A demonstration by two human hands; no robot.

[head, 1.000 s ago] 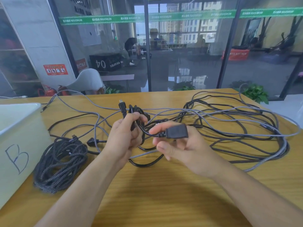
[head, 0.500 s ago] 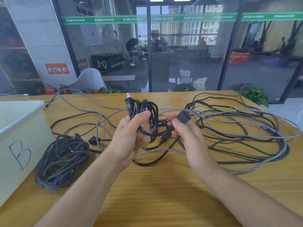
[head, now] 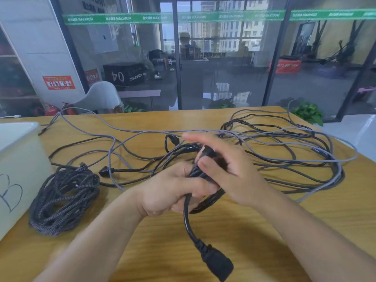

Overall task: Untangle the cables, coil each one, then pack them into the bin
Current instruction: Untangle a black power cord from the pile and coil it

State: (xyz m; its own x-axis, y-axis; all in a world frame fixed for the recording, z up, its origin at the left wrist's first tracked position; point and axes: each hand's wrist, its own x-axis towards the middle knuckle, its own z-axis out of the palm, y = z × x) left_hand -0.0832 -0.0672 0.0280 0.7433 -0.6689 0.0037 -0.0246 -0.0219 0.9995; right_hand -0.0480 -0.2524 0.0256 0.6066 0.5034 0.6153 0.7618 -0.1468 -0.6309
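power cable (head: pixel 188 218) coiled in clenched left hand (head: pixel 173 190); right hand (head: pixel 227 169) pinching plug end

A handwritten letter "B" is marked on the side of the white bin (head: pixel 18 180). "MAXIMUM" is repeated along the green strip (head: pixel 183 17) on the glass. "04" is printed, mirrored, on the black box (head: pixel 124 75).

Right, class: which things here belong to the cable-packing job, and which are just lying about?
Job:
black power cable, gripped by left hand, right hand on it
braided coil
tangled cables
white bin

Lying about:
grey chair
potted plant
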